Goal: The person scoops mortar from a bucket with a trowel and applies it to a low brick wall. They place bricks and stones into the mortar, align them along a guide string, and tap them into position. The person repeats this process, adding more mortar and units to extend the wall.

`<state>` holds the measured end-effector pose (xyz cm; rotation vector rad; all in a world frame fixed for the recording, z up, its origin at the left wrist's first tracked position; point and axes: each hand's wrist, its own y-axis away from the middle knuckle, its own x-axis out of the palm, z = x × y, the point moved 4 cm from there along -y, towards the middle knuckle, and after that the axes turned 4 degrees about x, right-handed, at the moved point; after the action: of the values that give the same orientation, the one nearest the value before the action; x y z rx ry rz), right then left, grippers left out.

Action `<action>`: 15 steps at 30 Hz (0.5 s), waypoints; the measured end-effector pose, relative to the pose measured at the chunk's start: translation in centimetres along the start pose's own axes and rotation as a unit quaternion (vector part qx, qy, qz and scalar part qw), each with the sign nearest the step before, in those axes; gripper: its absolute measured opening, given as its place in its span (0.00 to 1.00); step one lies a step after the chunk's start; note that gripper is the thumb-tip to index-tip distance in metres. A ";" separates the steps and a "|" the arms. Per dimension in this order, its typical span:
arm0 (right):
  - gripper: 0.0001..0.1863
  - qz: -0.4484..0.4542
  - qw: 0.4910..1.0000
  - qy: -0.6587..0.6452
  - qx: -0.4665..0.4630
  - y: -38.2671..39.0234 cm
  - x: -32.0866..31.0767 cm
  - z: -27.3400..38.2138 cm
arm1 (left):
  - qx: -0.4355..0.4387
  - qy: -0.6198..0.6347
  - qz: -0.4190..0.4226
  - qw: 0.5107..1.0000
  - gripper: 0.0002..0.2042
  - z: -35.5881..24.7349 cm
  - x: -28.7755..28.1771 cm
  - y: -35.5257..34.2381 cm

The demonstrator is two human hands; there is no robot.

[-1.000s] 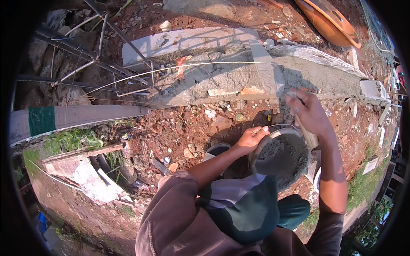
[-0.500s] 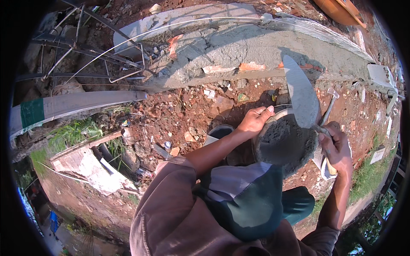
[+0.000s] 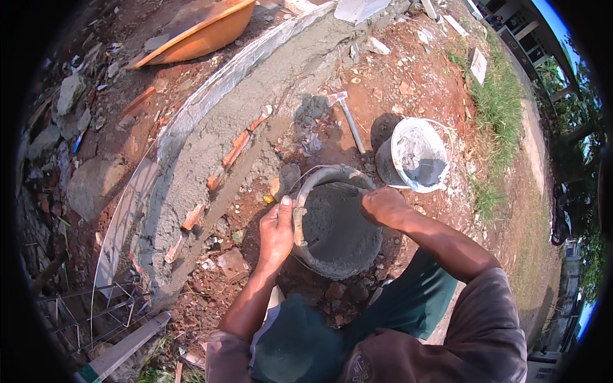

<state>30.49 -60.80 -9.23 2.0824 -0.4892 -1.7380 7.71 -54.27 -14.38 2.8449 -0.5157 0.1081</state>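
A mortar-caked bucket point(image 3: 338, 171) stands on the ground in front of me, with wet grey mortar point(image 3: 329, 220) inside. At its left rim, my left hand point(image 3: 276, 235) is closed on the edge, thumb uppermost. My right hand point(image 3: 385, 205) reaches over the right side of the rim, closed in a fist around the trowel's handle. The blade points down into the bucket and is hard to tell from the grey mortar. Left of the bucket runs a low strip of wet mortar point(image 3: 211, 137) with pieces of red brick point(image 3: 236, 148) showing in it.
A hammer point(image 3: 349, 121) lies on the soil beyond the bucket. To its right stands a white bucket point(image 3: 418, 153) with pale grey material inside. An orange basin point(image 3: 204, 35) sits at the far left. Wire framing point(image 3: 96, 313) and a board point(image 3: 131, 348) lie at near left.
The view has swung to the right. The trowel, raised above the bucket before, is now lowered into it by my right hand. My left hand stays on the rim.
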 end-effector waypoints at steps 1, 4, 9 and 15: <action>0.13 0.012 0.997 -0.055 0.048 -0.6 0.1 1.9 | -0.001 -0.010 0.022 1.000 0.22 -0.4 0.8 -0.2; 0.16 -0.027 0.997 -0.001 -0.078 4.6 3.6 5.1 | 0.008 -0.011 0.077 0.997 0.23 -0.8 3.8 -1.0; 0.16 0.014 0.992 -0.009 -0.127 7.2 3.3 3.4 | 0.028 -0.073 0.057 0.995 0.23 -1.2 2.1 -0.8; 0.16 -0.117 0.993 0.014 0.001 3.6 6.9 0.0 | -0.033 -0.059 0.058 0.996 0.21 -2.1 3.8 -3.0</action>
<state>31.57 -67.37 -13.27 2.2384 -0.2471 -1.8310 12.28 -52.32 -12.58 2.7677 -0.6962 -0.0544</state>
